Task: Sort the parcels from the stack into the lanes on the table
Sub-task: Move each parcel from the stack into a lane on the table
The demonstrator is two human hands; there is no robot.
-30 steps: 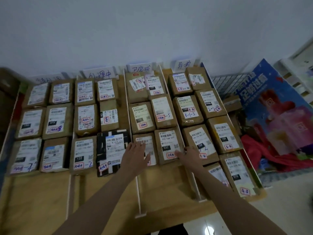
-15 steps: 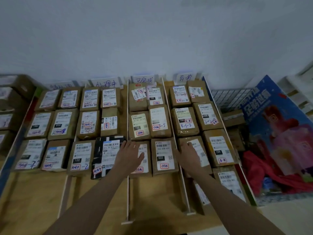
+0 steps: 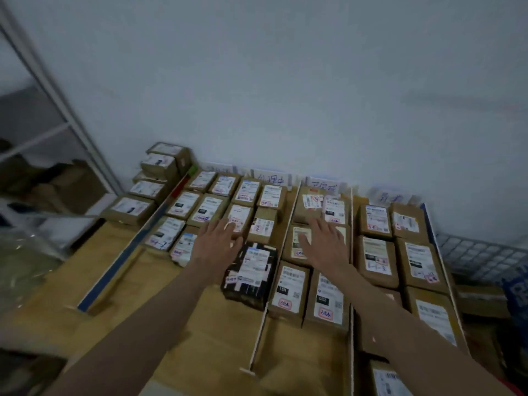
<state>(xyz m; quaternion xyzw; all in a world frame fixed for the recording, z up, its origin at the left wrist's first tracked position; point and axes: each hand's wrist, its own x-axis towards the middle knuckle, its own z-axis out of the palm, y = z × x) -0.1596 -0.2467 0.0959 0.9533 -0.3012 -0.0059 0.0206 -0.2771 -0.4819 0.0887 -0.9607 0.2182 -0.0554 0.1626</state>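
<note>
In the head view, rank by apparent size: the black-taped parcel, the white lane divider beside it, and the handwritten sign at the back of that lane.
1. white lane divider, longest by far
2. black-taped parcel
3. handwritten sign, though it sits farthest from the camera, which shrinks it.

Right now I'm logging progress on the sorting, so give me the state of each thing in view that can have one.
Left hand: open, fingers spread flat over parcels in the second lane.
Right hand: open, flat on a brown parcel in the third lane.
Black-taped parcel: lying flat, label up, ungripped.
Stack of parcels: piled left of the lanes, untouched.
Table: near part bare.
</note>
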